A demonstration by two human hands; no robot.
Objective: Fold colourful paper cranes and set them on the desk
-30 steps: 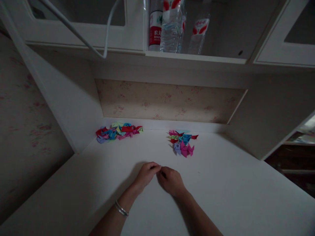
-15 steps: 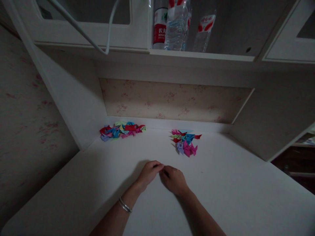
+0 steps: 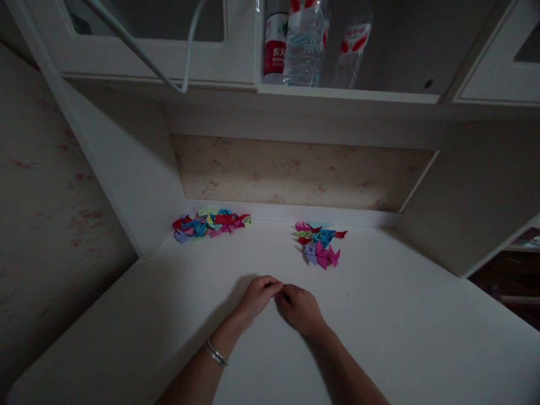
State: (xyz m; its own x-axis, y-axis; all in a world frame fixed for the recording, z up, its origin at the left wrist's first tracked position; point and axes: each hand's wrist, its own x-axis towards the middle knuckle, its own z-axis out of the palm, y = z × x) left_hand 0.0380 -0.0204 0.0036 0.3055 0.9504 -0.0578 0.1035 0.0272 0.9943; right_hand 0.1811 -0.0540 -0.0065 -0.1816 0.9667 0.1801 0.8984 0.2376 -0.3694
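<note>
My left hand (image 3: 258,296) and my right hand (image 3: 302,310) meet at the fingertips above the white tabletop (image 3: 270,360). Fingers on both are curled and pressed together; whatever they may pinch is hidden or too small to make out. A silver bangle (image 3: 216,353) circles the left wrist. Just beyond the right hand lies a small heap of folded paper pieces, with a magenta one (image 3: 325,256) and a lilac one (image 3: 310,253) nearest and a blue one (image 3: 324,237) behind. A larger, multicoloured pile of folded paper (image 3: 211,225) lies farther off to the left.
A cabinet shelf (image 3: 346,94) overhangs the back of the desk, holding plastic bottles (image 3: 302,50) and a red-labelled bottle (image 3: 275,53). A white cable (image 3: 185,62) dangles at upper left. Side panels (image 3: 122,169) bound the desk's rear.
</note>
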